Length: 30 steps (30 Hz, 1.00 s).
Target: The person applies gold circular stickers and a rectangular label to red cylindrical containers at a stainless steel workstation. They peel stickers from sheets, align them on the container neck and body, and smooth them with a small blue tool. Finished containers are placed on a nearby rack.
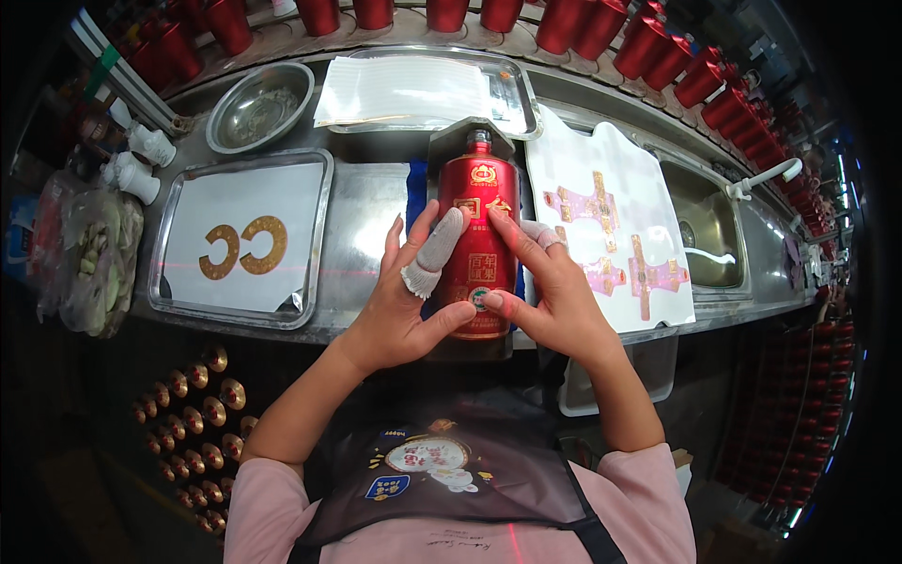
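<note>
A red bottle (481, 254) with gold lettering and a dark cap lies face up in a dark metal cradle (439, 146), its neck away from me. My left hand (399, 301) is at its left side, a knitted grey finger sleeve pressed along the front and the thumb low on it. From the right, my right hand (559, 296) touches the upper front with its index finger and the lower front with its thumb. Another finger sleeve shows on that hand. Both hands have their fingers spread. Whether a label lies under the fingertips is hard to make out.
At the left, a metal tray (324, 188) bears C-shaped gold labels (278, 242). Behind it stands a steel bowl (258, 108). Cross-shaped labels (648, 277) lie on a white sheet at the right, beside a sink (709, 211). Several red bottles (446, 14) line the conveyor behind.
</note>
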Each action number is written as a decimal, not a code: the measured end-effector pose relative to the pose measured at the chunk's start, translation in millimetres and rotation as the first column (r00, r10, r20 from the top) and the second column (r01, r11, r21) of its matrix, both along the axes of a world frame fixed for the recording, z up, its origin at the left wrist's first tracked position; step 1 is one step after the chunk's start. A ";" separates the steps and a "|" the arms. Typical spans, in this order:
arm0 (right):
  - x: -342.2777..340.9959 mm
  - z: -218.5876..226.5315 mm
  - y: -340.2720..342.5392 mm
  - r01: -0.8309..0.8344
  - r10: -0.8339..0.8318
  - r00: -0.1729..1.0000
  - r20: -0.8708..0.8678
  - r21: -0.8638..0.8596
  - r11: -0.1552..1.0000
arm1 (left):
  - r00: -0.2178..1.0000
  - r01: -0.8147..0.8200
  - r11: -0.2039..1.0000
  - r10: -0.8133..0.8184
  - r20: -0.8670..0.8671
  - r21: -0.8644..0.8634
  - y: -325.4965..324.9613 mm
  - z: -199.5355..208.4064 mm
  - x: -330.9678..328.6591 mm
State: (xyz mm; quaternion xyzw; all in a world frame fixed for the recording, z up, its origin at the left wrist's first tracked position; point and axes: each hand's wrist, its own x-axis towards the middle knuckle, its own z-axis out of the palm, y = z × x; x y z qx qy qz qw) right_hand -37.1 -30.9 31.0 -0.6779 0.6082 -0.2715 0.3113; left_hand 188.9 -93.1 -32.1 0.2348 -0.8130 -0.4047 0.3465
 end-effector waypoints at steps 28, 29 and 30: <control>-16.1 -16.8 10.9 -0.034 0.036 0.998 0.059 -0.030 0.999 | 0.973 0.079 0.971 -0.025 -0.230 0.226 2.8 -8.2 -2.5; -17.2 -16.9 10.9 -0.041 0.042 0.998 0.042 -0.018 0.999 | 0.983 0.063 0.982 -0.030 -0.182 0.179 2.6 -8.5 -2.5; -17.8 -17.3 10.9 -0.067 0.067 0.998 0.011 -0.018 0.998 | 0.990 0.047 0.991 -0.028 -0.141 0.128 2.1 -8.7 -2.4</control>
